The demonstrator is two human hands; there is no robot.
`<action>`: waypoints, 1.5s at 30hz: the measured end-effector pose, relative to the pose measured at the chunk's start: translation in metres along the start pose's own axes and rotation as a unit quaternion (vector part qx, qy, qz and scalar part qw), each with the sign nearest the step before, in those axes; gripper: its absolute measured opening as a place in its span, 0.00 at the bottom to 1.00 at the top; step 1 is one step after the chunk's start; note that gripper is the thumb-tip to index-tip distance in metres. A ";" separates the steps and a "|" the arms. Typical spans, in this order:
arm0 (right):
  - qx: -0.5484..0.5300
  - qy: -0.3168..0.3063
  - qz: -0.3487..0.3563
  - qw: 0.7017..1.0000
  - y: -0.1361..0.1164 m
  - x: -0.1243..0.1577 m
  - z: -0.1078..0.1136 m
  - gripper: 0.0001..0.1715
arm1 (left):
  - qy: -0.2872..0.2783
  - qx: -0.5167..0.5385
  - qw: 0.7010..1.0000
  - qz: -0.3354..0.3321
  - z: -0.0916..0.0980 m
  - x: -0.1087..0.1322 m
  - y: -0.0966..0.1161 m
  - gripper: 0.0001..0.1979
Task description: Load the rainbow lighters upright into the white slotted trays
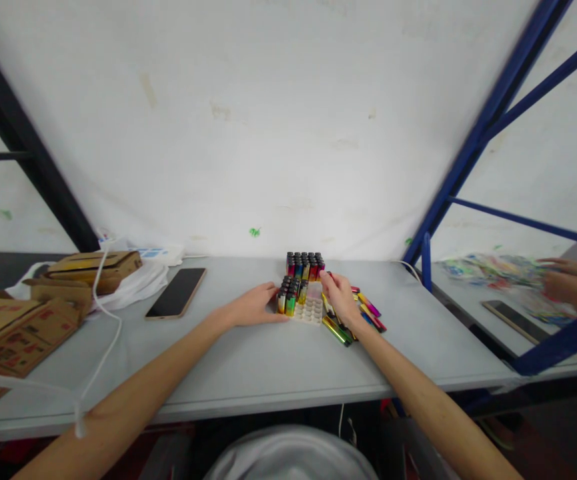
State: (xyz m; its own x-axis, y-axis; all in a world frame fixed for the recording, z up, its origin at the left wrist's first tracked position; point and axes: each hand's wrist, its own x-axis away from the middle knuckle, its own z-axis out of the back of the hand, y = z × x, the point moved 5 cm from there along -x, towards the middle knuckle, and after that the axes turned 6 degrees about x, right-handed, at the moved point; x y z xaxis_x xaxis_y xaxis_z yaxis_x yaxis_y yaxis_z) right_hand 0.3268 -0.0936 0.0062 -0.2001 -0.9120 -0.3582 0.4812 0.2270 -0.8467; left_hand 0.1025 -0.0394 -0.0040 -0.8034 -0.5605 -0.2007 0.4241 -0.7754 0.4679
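Observation:
A pale tray [309,313] with rows of round holes sits mid-table, its left part filled with upright lighters [291,297]. My left hand [255,304] grips the tray's left side, thumb along the near corner and fingers farther back. Above the tray's right side, my right hand [341,297] is closed in a pinch on a lighter [329,274], mostly hidden by the fingers. Loose metallic-coloured lighters [337,331] lie in a pile under and beside this hand. Behind the tray stands a block of upright lighters [305,267] with black tops.
A phone [176,293] lies on the table to the left, near cardboard boxes [23,327], a white plastic bag [135,287] and a white cable [113,317]. Blue metal framing [468,160] rises at right. Beyond it are another person's hands [571,280], plastic packets and a second phone [515,321].

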 end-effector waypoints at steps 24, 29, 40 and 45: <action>0.104 0.026 0.046 0.993 -0.003 0.002 0.000 0.28 | -0.003 -0.001 1.000 -0.003 0.000 0.000 0.001 0.30; 0.101 0.001 0.059 0.993 0.003 0.001 -0.003 0.22 | 0.005 0.011 1.000 0.000 0.001 0.000 0.001 0.30; 0.136 -0.007 0.094 0.986 -0.010 0.005 0.000 0.24 | 0.001 0.012 1.000 -0.005 0.000 -0.001 -0.001 0.31; 0.144 -0.060 0.124 0.980 -0.023 0.012 -0.001 0.22 | 0.005 0.021 1.000 -0.003 0.001 0.000 0.001 0.31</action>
State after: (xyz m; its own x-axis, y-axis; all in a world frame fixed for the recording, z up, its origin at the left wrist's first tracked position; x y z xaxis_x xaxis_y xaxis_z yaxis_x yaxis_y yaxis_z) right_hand 0.3122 -0.1093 0.0211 0.0463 -0.8784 -0.4757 0.7267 0.3564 -0.5873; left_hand 0.1025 -0.0400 -0.0027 -0.8014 -0.5589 -0.2130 0.4012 -0.7664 0.5017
